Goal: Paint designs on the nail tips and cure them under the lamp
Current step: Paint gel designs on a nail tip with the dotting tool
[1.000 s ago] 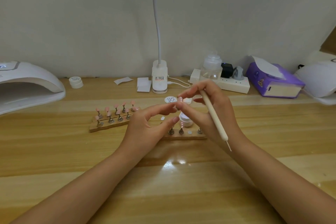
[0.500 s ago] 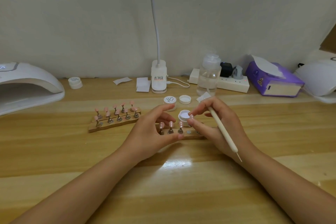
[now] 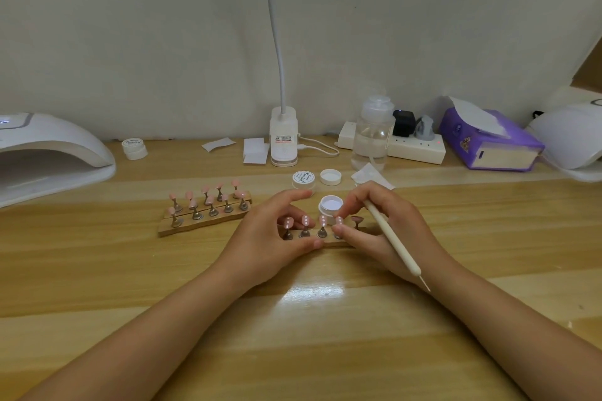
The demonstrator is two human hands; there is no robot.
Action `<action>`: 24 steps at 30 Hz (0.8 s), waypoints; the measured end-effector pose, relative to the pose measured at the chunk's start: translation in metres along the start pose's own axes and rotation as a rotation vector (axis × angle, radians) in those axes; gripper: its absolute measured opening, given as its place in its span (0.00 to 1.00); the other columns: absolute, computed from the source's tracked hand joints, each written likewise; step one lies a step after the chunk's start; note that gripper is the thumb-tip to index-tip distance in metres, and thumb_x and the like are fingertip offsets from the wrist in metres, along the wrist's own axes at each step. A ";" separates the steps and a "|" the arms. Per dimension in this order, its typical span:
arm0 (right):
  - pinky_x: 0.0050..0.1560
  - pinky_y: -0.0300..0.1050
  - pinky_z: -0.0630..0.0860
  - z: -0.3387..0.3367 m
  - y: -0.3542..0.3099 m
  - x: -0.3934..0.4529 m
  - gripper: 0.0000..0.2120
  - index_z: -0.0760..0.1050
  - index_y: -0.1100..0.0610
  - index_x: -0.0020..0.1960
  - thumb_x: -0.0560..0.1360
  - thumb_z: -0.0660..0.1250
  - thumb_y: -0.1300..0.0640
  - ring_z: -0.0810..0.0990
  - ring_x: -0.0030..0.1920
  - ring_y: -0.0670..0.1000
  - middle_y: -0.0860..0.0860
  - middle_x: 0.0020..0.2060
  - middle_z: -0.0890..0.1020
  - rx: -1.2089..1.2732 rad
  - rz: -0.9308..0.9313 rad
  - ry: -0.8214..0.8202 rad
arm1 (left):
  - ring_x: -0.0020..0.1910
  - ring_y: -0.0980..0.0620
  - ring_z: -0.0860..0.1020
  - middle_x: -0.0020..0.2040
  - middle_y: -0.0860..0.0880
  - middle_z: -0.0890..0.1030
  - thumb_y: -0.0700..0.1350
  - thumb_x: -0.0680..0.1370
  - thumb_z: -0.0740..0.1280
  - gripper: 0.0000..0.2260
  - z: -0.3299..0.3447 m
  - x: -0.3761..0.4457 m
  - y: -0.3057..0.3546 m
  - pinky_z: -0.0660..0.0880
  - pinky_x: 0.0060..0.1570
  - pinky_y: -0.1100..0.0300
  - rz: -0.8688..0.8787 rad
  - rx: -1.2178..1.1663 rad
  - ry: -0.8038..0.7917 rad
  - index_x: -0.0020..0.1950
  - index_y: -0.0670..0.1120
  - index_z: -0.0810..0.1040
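Note:
A wooden holder [image 3: 329,241] in the middle of the table carries several pink nail tips with white dots on metal stands; its right stand [image 3: 357,222] is bare. My left hand [image 3: 273,238] curves round the holder's left end, thumb against its front edge. My right hand [image 3: 381,231] holds a cream dotting tool [image 3: 395,242] with the point toward me, and its thumb and forefinger pinch the nail tip [image 3: 339,222] fourth from the left. An open jar of white gel [image 3: 330,205] stands just behind. A white curing lamp [image 3: 49,156] sits far left.
A second wooden holder [image 3: 205,215] with plain pink tips lies to the left. Behind are a closed jar [image 3: 303,180], a loose lid [image 3: 330,177], a desk lamp base [image 3: 283,142], a clear pump bottle [image 3: 373,137], a power strip [image 3: 417,148], a purple tissue box [image 3: 488,143] and another lamp [image 3: 573,137].
Both hands came down from above the jars to the holder. The nail tip my right hand held in the air now stands on the holder.

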State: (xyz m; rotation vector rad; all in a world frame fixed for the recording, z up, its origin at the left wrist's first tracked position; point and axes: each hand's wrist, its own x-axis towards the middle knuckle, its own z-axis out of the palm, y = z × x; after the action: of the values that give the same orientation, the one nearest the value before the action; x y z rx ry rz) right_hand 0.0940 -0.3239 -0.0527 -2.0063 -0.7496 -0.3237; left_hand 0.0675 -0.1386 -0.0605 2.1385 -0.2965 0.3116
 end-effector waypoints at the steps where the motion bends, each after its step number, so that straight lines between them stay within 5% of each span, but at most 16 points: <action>1: 0.42 0.26 0.67 0.000 0.000 0.000 0.10 0.76 0.57 0.42 0.65 0.75 0.64 0.75 0.41 0.35 0.43 0.36 0.78 0.002 -0.002 -0.006 | 0.45 0.66 0.75 0.42 0.57 0.81 0.44 0.65 0.76 0.28 0.000 0.000 0.000 0.66 0.43 0.80 0.000 0.002 0.000 0.55 0.65 0.67; 12: 0.37 0.26 0.71 -0.010 0.004 -0.001 0.14 0.73 0.50 0.40 0.63 0.77 0.61 0.77 0.41 0.38 0.44 0.38 0.78 0.011 0.030 -0.066 | 0.44 0.63 0.75 0.42 0.57 0.80 0.45 0.65 0.76 0.27 -0.001 0.000 0.001 0.67 0.43 0.77 -0.011 0.015 -0.005 0.54 0.65 0.68; 18: 0.38 0.42 0.77 -0.015 0.013 -0.001 0.13 0.70 0.50 0.40 0.66 0.73 0.61 0.78 0.34 0.45 0.49 0.37 0.80 -0.060 0.079 -0.073 | 0.44 0.60 0.75 0.42 0.56 0.80 0.44 0.66 0.76 0.26 -0.001 0.000 0.001 0.67 0.43 0.77 -0.016 0.002 -0.007 0.54 0.65 0.69; 24: 0.37 0.39 0.75 -0.015 0.013 0.000 0.12 0.70 0.53 0.41 0.67 0.73 0.64 0.77 0.34 0.45 0.49 0.36 0.80 -0.028 0.092 -0.094 | 0.45 0.62 0.75 0.42 0.56 0.80 0.44 0.66 0.76 0.25 -0.001 0.000 0.000 0.67 0.43 0.77 -0.017 -0.008 -0.020 0.55 0.63 0.70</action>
State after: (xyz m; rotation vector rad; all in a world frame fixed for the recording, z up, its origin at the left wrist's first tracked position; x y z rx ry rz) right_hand 0.1029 -0.3412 -0.0538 -2.0863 -0.7119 -0.1886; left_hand 0.0672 -0.1380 -0.0598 2.1365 -0.2906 0.2785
